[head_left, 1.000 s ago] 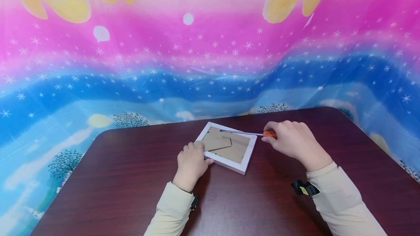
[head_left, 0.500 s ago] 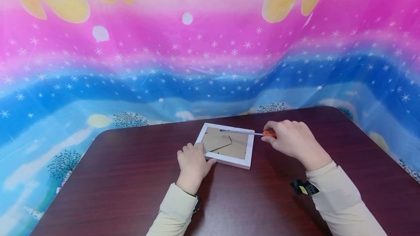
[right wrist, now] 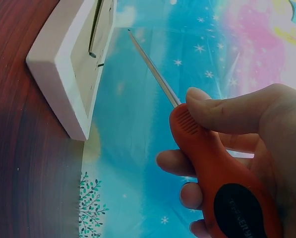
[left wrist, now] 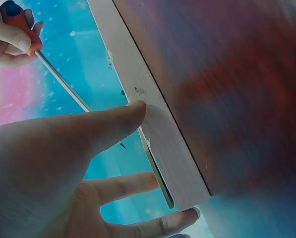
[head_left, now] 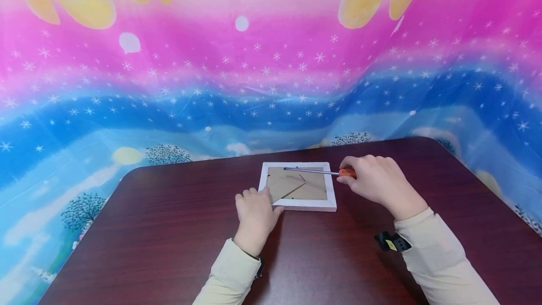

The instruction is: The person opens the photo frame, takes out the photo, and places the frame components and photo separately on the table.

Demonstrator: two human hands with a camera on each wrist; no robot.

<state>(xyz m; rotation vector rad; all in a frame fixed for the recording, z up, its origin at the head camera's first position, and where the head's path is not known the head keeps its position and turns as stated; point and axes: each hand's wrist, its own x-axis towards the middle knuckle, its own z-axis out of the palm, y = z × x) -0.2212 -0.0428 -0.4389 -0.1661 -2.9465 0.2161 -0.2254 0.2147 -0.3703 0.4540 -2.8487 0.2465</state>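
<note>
A white picture frame [head_left: 329, 187] lies face down on the table, its brown backing board [head_left: 312, 193] upward. A stand flap [head_left: 280, 183] on the board is slightly raised, and small dark tabs line the inner edge. My left hand [head_left: 253, 214] grips the frame's near left corner; in the left wrist view the thumb [left wrist: 123, 116] presses its side and the fingers reach round the other edge. My right hand [head_left: 378, 180] holds a screwdriver [right wrist: 217, 168] by its orange handle. The shaft extends left over the frame, and in the right wrist view its tip stands apart from the board.
The dark reddish-brown wooden table [head_left: 169, 229] has rounded far corners. Behind it hangs a pink and blue cloth [head_left: 271, 74] with snowflakes, trees and yellow shapes. A black strap [head_left: 393, 242] sits on the right wrist.
My left hand has turned the frame counterclockwise, so its edges now lie nearly square to the table's far edge. The left hand has shifted slightly right; the right hand and screwdriver have stayed put.
</note>
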